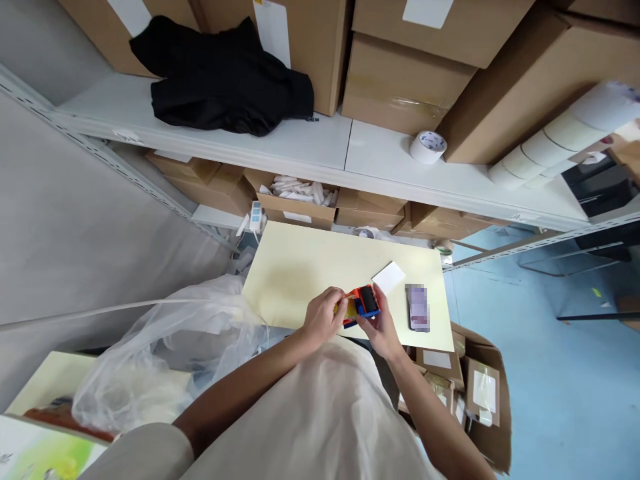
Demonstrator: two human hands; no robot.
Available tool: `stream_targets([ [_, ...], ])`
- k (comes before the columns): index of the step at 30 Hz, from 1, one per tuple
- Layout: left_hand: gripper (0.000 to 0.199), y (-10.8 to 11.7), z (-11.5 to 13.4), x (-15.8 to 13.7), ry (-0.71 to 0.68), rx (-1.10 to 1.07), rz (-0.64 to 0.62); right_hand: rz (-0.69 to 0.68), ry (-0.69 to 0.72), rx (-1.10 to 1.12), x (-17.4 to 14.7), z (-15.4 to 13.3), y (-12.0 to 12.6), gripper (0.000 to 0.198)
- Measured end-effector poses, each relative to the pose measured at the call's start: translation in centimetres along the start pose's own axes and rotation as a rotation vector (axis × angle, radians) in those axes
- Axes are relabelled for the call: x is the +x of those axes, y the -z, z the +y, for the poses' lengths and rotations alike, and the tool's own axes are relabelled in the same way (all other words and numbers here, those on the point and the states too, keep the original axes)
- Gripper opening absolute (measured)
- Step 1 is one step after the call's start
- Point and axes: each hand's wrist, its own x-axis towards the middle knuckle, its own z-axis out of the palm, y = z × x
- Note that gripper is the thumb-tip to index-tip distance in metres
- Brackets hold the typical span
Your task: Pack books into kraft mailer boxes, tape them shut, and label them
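Observation:
Close to my body, at the near edge of the pale yellow table (pixel 300 267), I hold a tape dispenser (pixel 361 305). It has orange and blue parts, a black roller and a yellowish part near my left fingers. My left hand (pixel 324 316) is closed at its left end, with thumb and fingers pinched there. My right hand (pixel 383 328) grips its right side, fingers around the frame. Just beyond my right hand a small white card or flat box (pixel 389 277) lies on the table. A phone (pixel 419 308) lies further right, its screen blurred.
Behind the table stands a shelf (pixel 320 150) with cartons, a black garment (pixel 225 80) and a white tape roll (pixel 428 147). Clear plastic film (pixel 150 360) bunches at the left. An open carton (pixel 493 427) of small boxes stands at the lower right.

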Motion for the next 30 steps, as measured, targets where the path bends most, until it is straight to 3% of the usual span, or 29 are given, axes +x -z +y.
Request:
stream_targets([
  [3, 0.018, 0.1, -0.3, -0.2, -0.117, 0.079, 0.038, 0.193, 0.189, -0.259, -1.3, -1.5, 0.2, 0.075],
  [6, 0.018, 0.0, -0.7, -0.1, -0.241, 0.193, 0.056, 0.289, 0.323, -0.553, -1.8, -3.6, 0.2, 0.035],
  [8, 0.018, -0.2, -0.9, -0.1, -0.302, 0.263, 0.082, 0.29, 0.289, -0.701, -1.6, -4.7, -0.3, 0.022],
  [11, 0.017, -0.6, -1.0, -0.3, -0.375, 0.325, 0.103, 0.307, 0.153, -0.814, -0.7, -5.5, -1.3, 0.029],
  [15, 0.015, -0.7, -0.8, -0.5, -0.343, 0.344, 0.03, 0.338, 0.023, -0.617, 0.3, -4.8, -2.0, 0.032],
  [18, 0.013, -0.7, -0.3, -0.8, -0.234, 0.247, -0.025, 0.305, 0.036, -0.34, 0.3, -4.0, -1.7, 0.028],
  [25, 0.024, -0.6, 0.6, -1.5, -0.005, -0.12, -0.078, 0.117, 0.168, -0.176, 0.0, -2.7, 0.8, 0.016],
  [28, 0.039, 0.7, 0.2, -1.0, 0.106, -0.285, -0.206, 0.051, 0.124, -0.093, 0.4, -2.4, 2.0, 0.02],
  [30, 0.044, 1.9, -0.2, -0.2, 0.137, -0.273, -0.277, -0.082, 0.093, -0.045, 0.9, -2.6, 2.7, 0.02],
])
